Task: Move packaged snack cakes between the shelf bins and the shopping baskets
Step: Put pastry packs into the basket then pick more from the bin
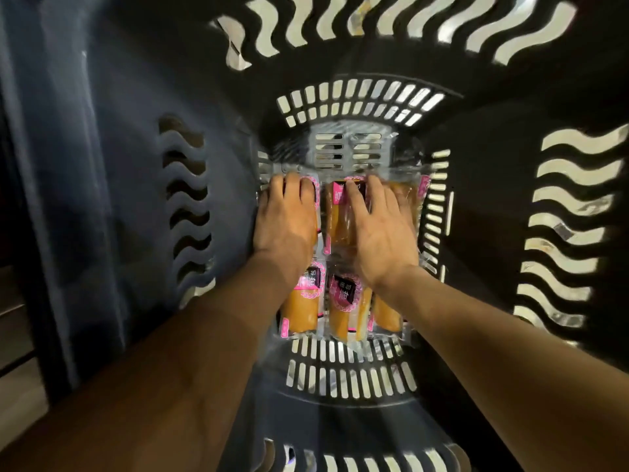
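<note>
I look straight down into a deep dark blue shopping basket [350,379] with slotted walls. Several packaged snack cakes, golden brown in clear wrap with pink and black labels, lie on its bottom in two rows. My left hand [286,216] rests flat on the far left cake [315,189], fingers spread over its top. My right hand [377,229] lies over the far middle cake [340,216] and the far right cake [408,195], fingers extended. The near row of cakes [343,304] shows between my forearms.
The basket's walls rise on all sides, with wavy cut-outs on the left [187,206], right [561,233] and far side. A bare slotted strip of the basket floor [343,151] shows beyond the cakes.
</note>
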